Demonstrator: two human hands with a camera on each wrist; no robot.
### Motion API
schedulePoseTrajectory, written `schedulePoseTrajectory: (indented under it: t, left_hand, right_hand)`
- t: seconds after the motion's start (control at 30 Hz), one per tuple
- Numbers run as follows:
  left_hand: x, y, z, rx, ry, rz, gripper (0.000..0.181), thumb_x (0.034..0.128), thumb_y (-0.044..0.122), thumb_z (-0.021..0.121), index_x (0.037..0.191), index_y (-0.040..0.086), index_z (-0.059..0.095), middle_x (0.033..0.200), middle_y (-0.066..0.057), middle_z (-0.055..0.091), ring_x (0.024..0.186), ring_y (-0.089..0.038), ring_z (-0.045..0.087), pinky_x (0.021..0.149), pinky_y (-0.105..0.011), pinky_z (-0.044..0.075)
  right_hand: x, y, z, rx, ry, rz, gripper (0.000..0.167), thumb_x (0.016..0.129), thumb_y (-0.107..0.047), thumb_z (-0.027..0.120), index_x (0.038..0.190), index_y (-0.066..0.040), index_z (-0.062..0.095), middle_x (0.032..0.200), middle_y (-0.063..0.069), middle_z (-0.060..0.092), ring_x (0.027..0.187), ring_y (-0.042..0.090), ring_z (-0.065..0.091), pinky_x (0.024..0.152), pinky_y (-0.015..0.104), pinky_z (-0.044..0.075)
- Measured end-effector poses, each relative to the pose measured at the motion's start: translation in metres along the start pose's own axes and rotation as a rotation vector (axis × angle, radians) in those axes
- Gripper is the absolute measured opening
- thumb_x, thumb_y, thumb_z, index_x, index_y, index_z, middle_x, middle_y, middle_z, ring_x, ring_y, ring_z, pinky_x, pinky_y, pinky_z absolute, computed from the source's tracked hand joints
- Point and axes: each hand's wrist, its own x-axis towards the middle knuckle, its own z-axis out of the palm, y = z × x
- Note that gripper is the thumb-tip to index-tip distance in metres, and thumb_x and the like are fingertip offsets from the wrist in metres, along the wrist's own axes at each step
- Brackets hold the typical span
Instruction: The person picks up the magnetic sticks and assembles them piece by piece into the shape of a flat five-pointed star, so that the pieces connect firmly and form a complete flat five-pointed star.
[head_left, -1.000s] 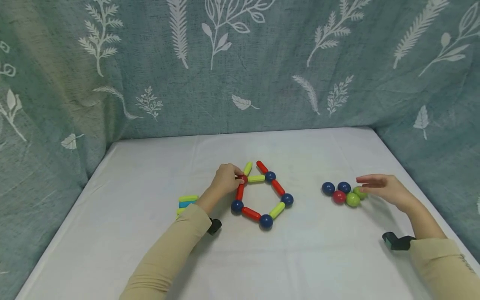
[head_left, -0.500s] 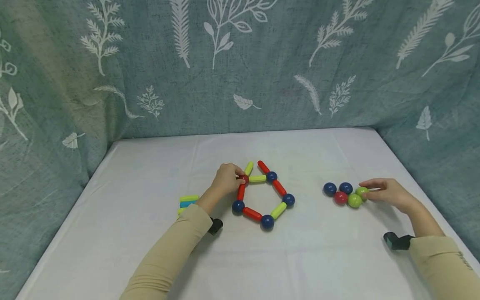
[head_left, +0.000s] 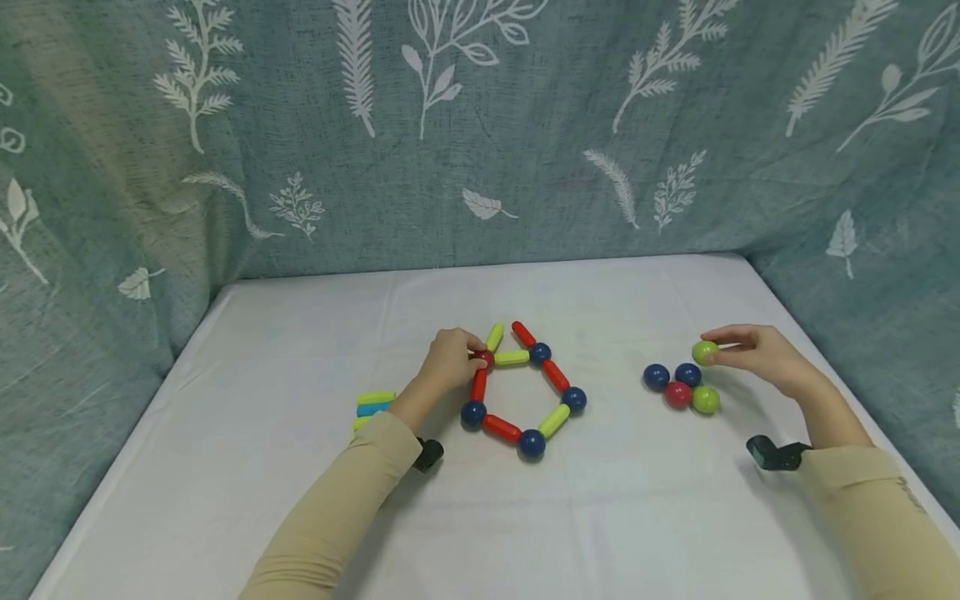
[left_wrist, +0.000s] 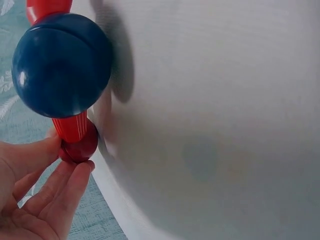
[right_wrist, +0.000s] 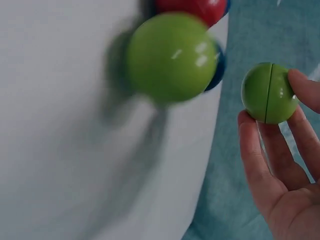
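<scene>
My left hand point(head_left: 448, 360) pinches a red ball point(left_wrist: 82, 145) at the upper left corner of a ring of balls and rods. Blue balls point(head_left: 532, 443), red rods point(head_left: 502, 428) and yellow-green rods point(head_left: 555, 421) make up the rest of the ring. One yellow-green rod point(head_left: 495, 336) and one red rod point(head_left: 523, 333) stick out from its far side. Over at the right, my right hand point(head_left: 761, 354) holds a green ball point(right_wrist: 268, 93) between thumb and fingers, raised above the table. Below it lie two blue balls point(head_left: 656, 377), a red ball point(head_left: 678, 395) and another green ball point(head_left: 706, 399).
Spare yellow-green rods point(head_left: 376, 397) and a blue rod point(head_left: 372, 409) lie left of the ring, partly behind the left forearm. A white cloth point(head_left: 585, 533) covers the table. A patterned green-blue curtain point(head_left: 480, 167) stands behind and at both sides.
My right hand closed on the rear green ball, then lifted it off the table, up and slightly left, away from the other loose balls. The left hand keeps its place on the red ball.
</scene>
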Motion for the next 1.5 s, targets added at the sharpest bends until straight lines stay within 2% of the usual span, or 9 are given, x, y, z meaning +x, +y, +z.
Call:
schedulePoseTrajectory:
  t: [0.23,0.43,0.63,0.7,0.87,1.07,1.3,1.5]
  left_hand:
    - [-0.001,0.000,-0.001,0.005,-0.001,0.011,0.022,0.0827,0.005,0.067,0.104,0.000,0.068,0.101,-0.010,0.066,0.091,-0.021,0.061,0.076,-0.029,0.051]
    - [-0.008,0.004,0.002,0.005,-0.033,0.024,0.021,0.0824,0.005,0.067,0.103,0.001,0.069,0.103,-0.011,0.065,0.090,-0.021,0.061,0.074,-0.028,0.051]
    - [-0.011,0.007,0.009,-0.011,-0.053,0.021,0.024,0.0827,0.005,0.066,0.106,0.001,0.068,0.105,-0.010,0.065,0.091,-0.021,0.061,0.075,-0.028,0.052]
    - [-0.010,0.007,0.009,0.002,-0.049,0.037,0.023,0.0824,0.005,0.067,0.105,0.001,0.068,0.104,-0.011,0.065,0.091,-0.020,0.061,0.074,-0.028,0.051]
    - [-0.009,0.007,0.007,0.023,-0.053,0.060,0.021,0.0819,0.005,0.067,0.102,0.001,0.069,0.102,-0.011,0.066,0.089,-0.020,0.061,0.074,-0.028,0.051]
    - [-0.009,0.006,0.004,0.029,-0.064,0.036,0.021,0.0823,0.006,0.067,0.103,0.002,0.069,0.103,-0.010,0.066,0.090,-0.021,0.061,0.075,-0.029,0.051]
    - [-0.008,0.007,0.003,0.014,-0.073,0.029,0.020,0.0827,0.006,0.067,0.103,0.002,0.069,0.101,-0.009,0.066,0.087,-0.020,0.061,0.073,-0.028,0.052]
    - [-0.006,0.008,0.003,0.019,-0.086,0.020,0.020,0.0829,0.006,0.066,0.102,0.001,0.069,0.100,-0.009,0.066,0.086,-0.018,0.061,0.071,-0.026,0.052]
  right_hand:
    - [0.031,-0.044,0.016,0.064,-0.049,-0.060,0.053,0.085,-0.030,0.065,0.125,0.003,0.050,0.127,0.025,0.048,0.112,0.038,0.048,0.095,0.053,0.036]
    - [0.071,-0.078,0.047,0.124,-0.081,-0.089,0.047,0.085,-0.023,0.065,0.124,0.000,0.053,0.127,0.021,0.050,0.113,0.034,0.050,0.096,0.050,0.036]
    - [0.107,-0.100,0.083,0.121,-0.132,-0.121,0.040,0.086,-0.013,0.063,0.123,0.002,0.054,0.124,0.019,0.053,0.112,0.033,0.050,0.092,0.044,0.042]
    - [0.116,-0.105,0.093,0.108,-0.150,-0.130,0.039,0.087,-0.012,0.062,0.122,0.002,0.055,0.123,0.019,0.053,0.112,0.032,0.050,0.092,0.043,0.043]
    - [0.134,-0.117,0.114,0.080,-0.169,-0.093,0.036,0.087,-0.009,0.061,0.122,0.000,0.055,0.124,0.018,0.053,0.113,0.030,0.049,0.091,0.039,0.044]
    - [0.147,-0.132,0.131,0.023,-0.191,-0.106,0.034,0.087,-0.006,0.060,0.120,0.001,0.057,0.123,0.018,0.055,0.114,0.029,0.049,0.089,0.037,0.045]
    - [0.147,-0.143,0.145,-0.026,-0.263,-0.089,0.032,0.087,-0.005,0.059,0.119,0.001,0.058,0.125,0.018,0.054,0.115,0.028,0.049,0.090,0.034,0.045]
    - [0.145,-0.143,0.150,-0.047,-0.272,-0.090,0.033,0.088,-0.006,0.058,0.120,0.000,0.057,0.127,0.018,0.052,0.119,0.029,0.046,0.095,0.037,0.040]
